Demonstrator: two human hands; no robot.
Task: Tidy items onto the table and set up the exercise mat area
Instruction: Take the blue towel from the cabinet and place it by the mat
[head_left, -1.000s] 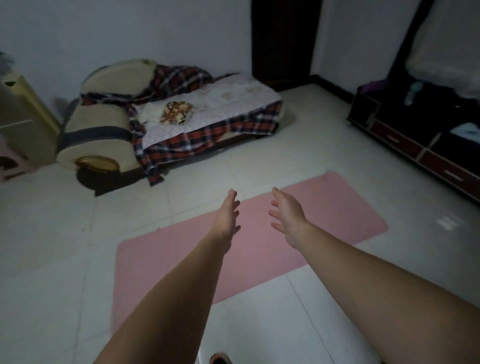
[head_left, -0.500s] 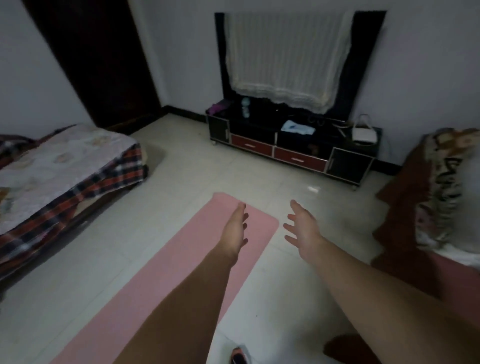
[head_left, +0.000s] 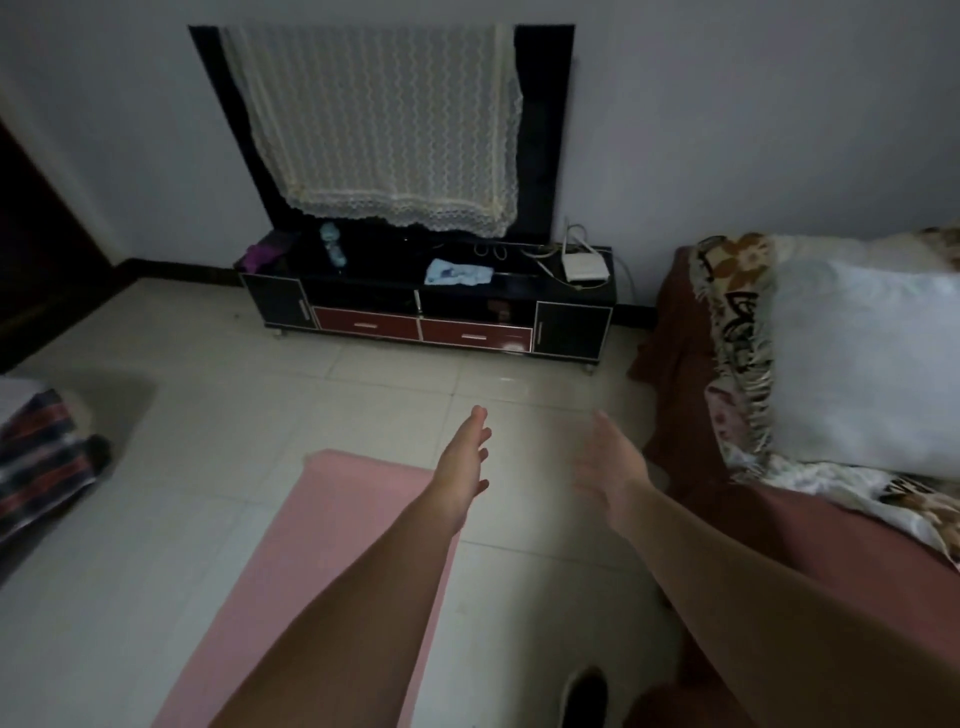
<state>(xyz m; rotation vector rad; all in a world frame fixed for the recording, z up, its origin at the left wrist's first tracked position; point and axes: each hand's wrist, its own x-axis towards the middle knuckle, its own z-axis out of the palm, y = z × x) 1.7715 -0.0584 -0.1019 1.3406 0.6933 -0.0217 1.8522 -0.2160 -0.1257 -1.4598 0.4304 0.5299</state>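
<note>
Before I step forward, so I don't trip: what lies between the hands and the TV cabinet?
Head view: only bare floor tiles between hands and TV cabinet.

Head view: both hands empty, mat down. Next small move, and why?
Probably step toward the low TV cabinet and reach for the light blue cloth on its top. The left hand and right hand are open and hold nothing, the pink mat lies flat on the floor, and loose items sit on the cabinet.

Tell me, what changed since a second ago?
The view swung right: the plaid bed slid off left, and the TV cabinet and a sofa came in. The pink mat stayed flat. The left hand and right hand stayed open and empty.
</note>
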